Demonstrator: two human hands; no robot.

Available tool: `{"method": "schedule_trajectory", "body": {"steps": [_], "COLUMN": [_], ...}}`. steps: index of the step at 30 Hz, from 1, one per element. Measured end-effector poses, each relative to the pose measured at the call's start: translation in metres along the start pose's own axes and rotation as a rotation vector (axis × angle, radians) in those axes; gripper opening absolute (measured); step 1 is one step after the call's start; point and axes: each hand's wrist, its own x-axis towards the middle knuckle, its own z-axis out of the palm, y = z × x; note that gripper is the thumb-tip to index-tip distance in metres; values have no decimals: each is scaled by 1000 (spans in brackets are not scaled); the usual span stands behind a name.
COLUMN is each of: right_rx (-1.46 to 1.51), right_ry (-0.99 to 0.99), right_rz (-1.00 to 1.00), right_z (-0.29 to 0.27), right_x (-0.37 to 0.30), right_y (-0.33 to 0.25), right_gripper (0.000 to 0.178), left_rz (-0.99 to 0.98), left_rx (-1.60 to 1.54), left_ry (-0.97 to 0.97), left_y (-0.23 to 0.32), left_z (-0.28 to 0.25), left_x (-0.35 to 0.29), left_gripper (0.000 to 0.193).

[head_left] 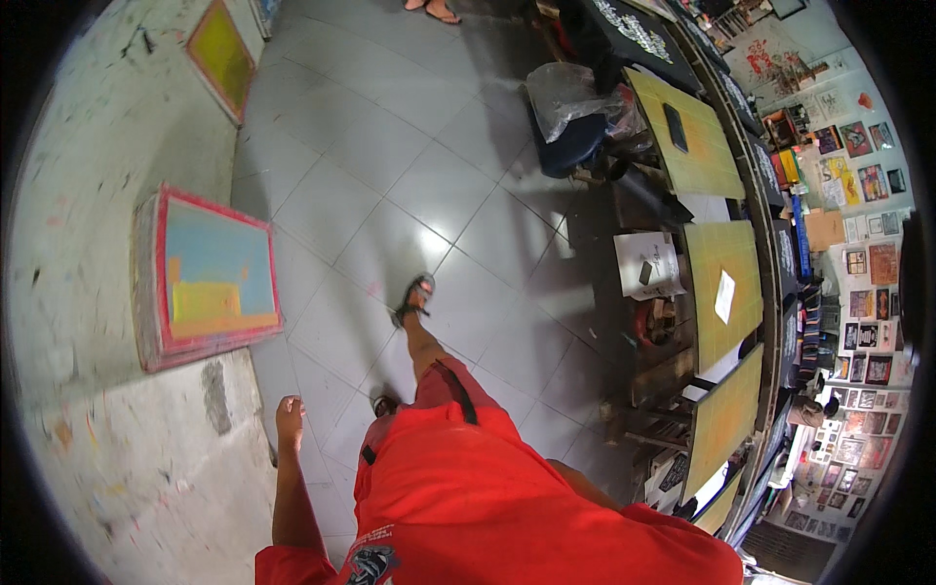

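My left hand (290, 425) hangs beside my body, low on the left, near the stained wall. Its fingers look loosely curled, and nothing shows in them. Above it, a stack of screen printing frames (216, 278) with a pink-red border and a blue-grey mesh leans at the wall. My right hand is out of sight behind my red shirt (458, 487); only a bit of the right arm (588, 485) shows. One sandalled foot (417, 295) is stretched forward on the tiles.
Grey floor tiles (390, 146) run ahead. On the right stands a long row of yellowish printing boards (723, 288), with a dark phone (675, 128) on one. A stool (570, 144) with a plastic bag juts out. A yellow screen (222, 58) leans at far left. Another person's feet (434, 10) are ahead.
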Motion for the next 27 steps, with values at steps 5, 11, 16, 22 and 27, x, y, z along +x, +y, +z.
{"method": "schedule_trajectory", "body": {"steps": [5, 11, 16, 22, 27], "right_rx": [54, 520, 515, 316, 391], "right_ry": [-59, 612, 597, 382, 24], "right_rz": [108, 56, -34, 192, 299], "right_z": [-231, -560, -702, -710, -703], "right_x": [129, 299, 375, 471, 525], "right_y": [-115, -238, -355, -410, -468], "right_gripper": [37, 28, 28, 45, 52], "left_rz": [-1, 31, 175, 276, 300], "left_rx": [235, 435, 424, 1089, 1167], "left_ry": [-132, -210, -457, -397, -397], "left_y": [57, 322, 430, 618, 691], "left_z": [64, 165, 217, 290, 290], "left_x": [150, 222, 360, 508, 595], "left_gripper": [31, 49, 61, 76, 78]}}
